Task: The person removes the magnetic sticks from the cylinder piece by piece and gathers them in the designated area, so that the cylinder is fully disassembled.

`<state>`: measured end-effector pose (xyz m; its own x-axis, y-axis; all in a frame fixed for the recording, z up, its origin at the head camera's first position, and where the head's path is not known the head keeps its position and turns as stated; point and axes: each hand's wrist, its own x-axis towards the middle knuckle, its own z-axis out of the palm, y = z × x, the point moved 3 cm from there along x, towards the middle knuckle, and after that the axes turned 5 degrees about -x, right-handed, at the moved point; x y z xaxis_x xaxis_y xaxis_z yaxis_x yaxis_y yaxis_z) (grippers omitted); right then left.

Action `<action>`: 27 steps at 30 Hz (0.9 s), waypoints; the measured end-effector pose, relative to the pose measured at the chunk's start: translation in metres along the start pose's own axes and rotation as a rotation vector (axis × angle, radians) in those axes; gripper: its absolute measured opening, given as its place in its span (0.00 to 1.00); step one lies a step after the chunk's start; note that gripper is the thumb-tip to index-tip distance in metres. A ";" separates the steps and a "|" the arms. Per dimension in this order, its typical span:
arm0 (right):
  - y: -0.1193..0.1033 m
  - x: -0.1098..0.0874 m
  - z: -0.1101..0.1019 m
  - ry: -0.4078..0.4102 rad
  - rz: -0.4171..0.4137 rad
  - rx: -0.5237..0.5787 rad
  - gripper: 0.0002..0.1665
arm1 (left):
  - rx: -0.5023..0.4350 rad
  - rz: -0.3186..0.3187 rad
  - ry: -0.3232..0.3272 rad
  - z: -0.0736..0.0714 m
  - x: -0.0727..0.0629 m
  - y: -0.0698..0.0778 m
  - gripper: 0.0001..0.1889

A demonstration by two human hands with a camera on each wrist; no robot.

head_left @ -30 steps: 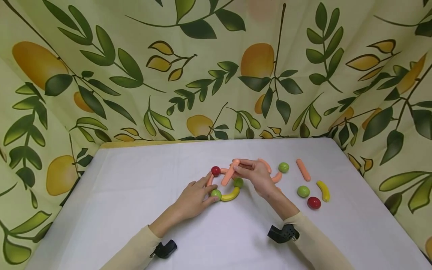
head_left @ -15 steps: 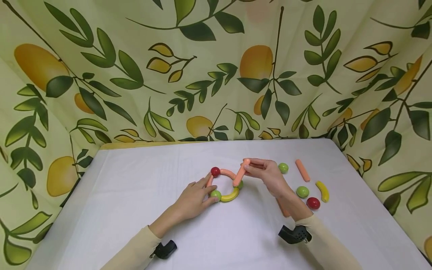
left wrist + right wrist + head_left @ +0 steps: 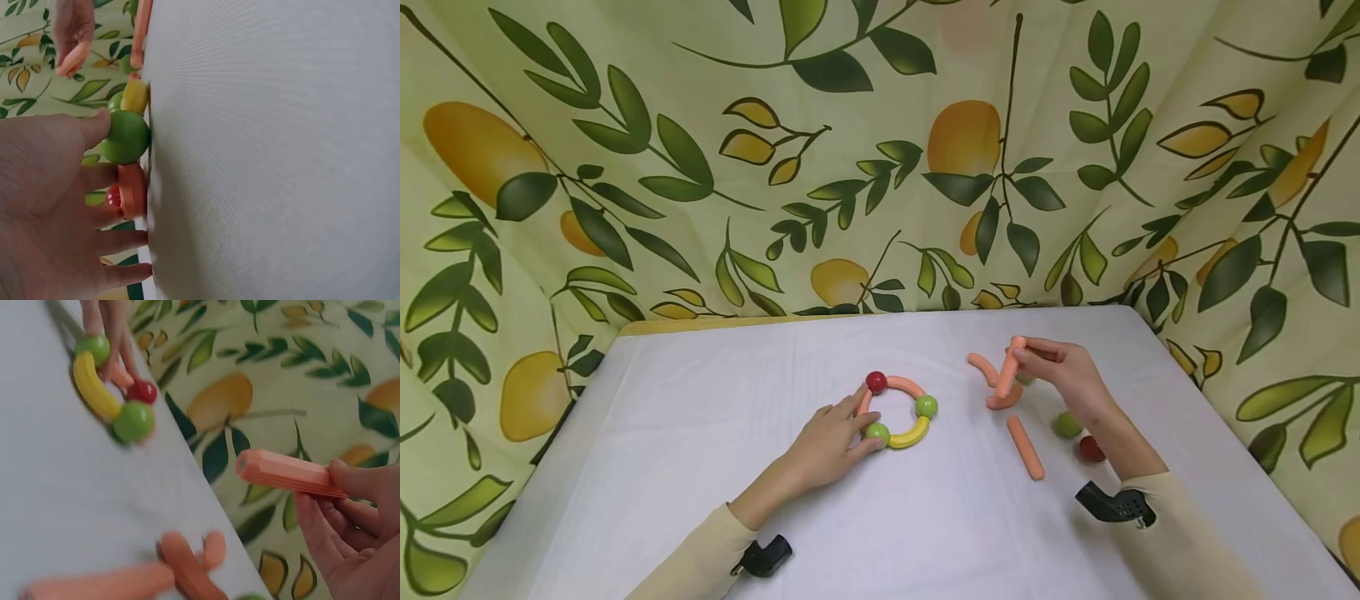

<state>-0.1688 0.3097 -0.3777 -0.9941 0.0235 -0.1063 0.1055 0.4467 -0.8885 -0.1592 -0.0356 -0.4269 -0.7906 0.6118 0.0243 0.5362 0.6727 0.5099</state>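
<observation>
1. Straight pink stick (image 3: 1011,367): in the air, right of the ring, over the loose curved pink pieces (image 3: 982,368).
2. Right hand (image 3: 1063,375) pinches it by one end, thumb against fingers.
3. Change: stick was over the ring's right green ball (image 3: 927,406) half a second ago; now well right of it. Reads as carried off the ring, not fitted to it.
4. Long axis: steep in head view, top leaning slightly right, free end down toward the curved pieces. Right wrist view: free end points out from the fingertips.
5. Left hand (image 3: 827,446) unmoved: fingers extended, thumb touching lower-left green ball (image 3: 877,432). Looks like steadying.
6. Ring, including red ball (image 3: 876,382) and yellow curved piece (image 3: 910,435), lies flat, looks closed.
7. Second straight stick (image 3: 1026,448): on table (image 3: 700,400), nearer the person.
</observation>
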 end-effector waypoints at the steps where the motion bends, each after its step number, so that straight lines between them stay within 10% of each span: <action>1: 0.004 0.003 -0.006 0.002 0.020 -0.025 0.42 | 0.003 -0.004 0.001 0.000 0.000 0.000 0.27; 27: 0.077 0.045 -0.102 0.039 0.136 -0.240 0.44 | 0.010 0.009 0.024 0.003 -0.001 -0.003 0.26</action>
<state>-0.2082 0.4362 -0.4058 -0.9719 0.1302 -0.1961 0.2336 0.6361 -0.7354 -0.1595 -0.0367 -0.4307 -0.7927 0.6076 0.0494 0.5459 0.6715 0.5010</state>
